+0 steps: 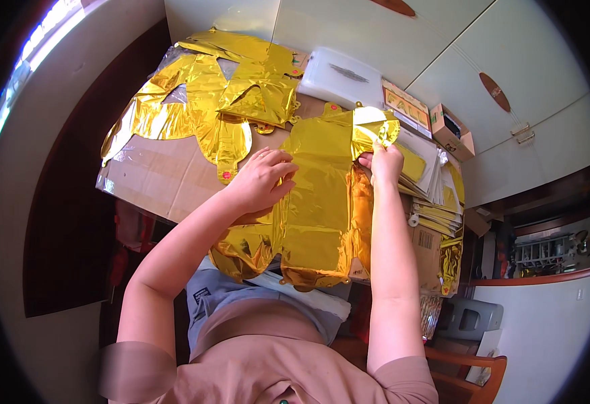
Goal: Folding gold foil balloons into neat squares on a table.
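Note:
A flat, uninflated gold foil balloon [315, 182] is spread in front of me, its lower end hanging over the table edge towards my lap. My right hand [384, 163] pinches a folded flap at its upper right corner. Over the balloon's left side is my left hand [263, 179], its fingers loosely curved and apart from the thumb, with nothing visible in them. More flat gold foil balloons [204, 101] lie overlapped on the far left; one has a small red mark on its tab.
Brown cardboard [164, 178] covers the table. At the back stand a translucent plastic box [339, 77] and an open carton [452, 131]. Stacked white-and-gold packets [436, 215] lie to the right. A wooden chair [490, 374] is at lower right, near a grey plastic stool [473, 316].

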{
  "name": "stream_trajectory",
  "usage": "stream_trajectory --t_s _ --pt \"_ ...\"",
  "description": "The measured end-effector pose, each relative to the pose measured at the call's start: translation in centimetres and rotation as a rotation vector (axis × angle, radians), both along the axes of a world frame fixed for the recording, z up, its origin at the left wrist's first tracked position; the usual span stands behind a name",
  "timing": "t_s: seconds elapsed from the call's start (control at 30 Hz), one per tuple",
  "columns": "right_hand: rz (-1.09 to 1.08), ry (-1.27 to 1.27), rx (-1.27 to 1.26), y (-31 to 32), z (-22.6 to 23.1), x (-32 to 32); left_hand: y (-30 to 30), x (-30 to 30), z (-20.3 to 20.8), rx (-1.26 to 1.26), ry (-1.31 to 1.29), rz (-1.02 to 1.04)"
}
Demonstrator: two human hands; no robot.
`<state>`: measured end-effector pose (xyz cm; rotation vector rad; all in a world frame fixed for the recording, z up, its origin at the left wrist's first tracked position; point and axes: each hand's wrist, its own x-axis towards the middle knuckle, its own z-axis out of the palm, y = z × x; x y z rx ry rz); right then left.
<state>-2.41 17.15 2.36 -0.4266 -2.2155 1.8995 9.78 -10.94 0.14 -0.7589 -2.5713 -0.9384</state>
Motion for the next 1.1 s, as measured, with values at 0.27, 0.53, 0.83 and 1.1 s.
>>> stream_trajectory --t_s 0.27,0.53,0.83,1.1 --pt "-0.008 -0.003 -0.029 -0.3 -0.1 0.5 0.0 -0.1 -0.1 0.062 0.007 0.009" --pt "-0.001 -0.018 -0.019 -0.5 0.1 0.3 0.0 0.0 -0.3 0.008 0.047 -0.008" --pt "0.008 -0.010 -0.015 -0.5 -0.4 0.2 -0.6 -0.3 0.2 0.074 0.056 0.018" --pt "0.057 -0.043 0.006 -0.9 -0.2 0.3 -2.2 2.4 3.0 0.217 -0.104 0.170"
